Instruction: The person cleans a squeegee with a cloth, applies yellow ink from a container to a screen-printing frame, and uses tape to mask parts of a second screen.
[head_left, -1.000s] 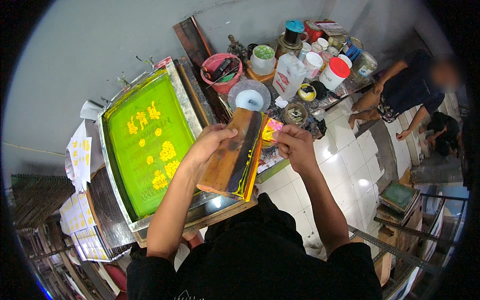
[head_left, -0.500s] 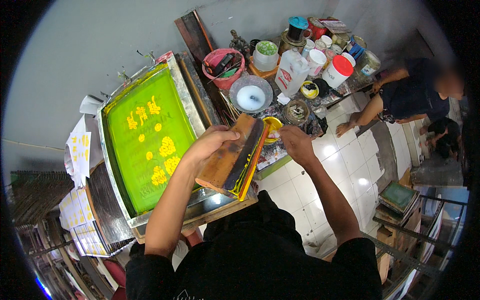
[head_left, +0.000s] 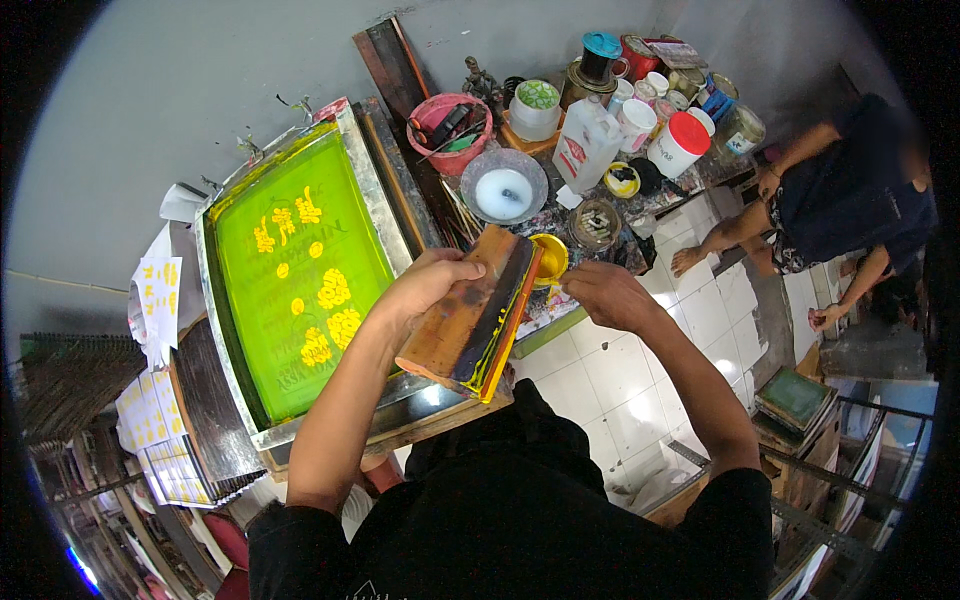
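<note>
My left hand grips a wooden squeegee by its handle, thumb on top. Wet yellow ink runs along the dark blade side of the squeegee, which is tilted in front of me. Just right of it, a small yellow bowl with yellow ink inside stands at the table edge. My right hand is beside that bowl with its fingers pinched together; what they hold, if anything, is hidden. To the left lies a printing screen with green mesh, a metal frame and yellow flower-like and lettered patterns.
Behind the bowl stand a grey basin of whitish liquid, a pink basin with tools, a white jug and several tubs and cans. Printed sheets lie at far left. Another person is on the right, near a shelf rack.
My right hand has drawn slightly down and right from the yellow bowl, leaving its inside more visible. The squeegee has barely moved. The other person has leaned and lowered an arm.
</note>
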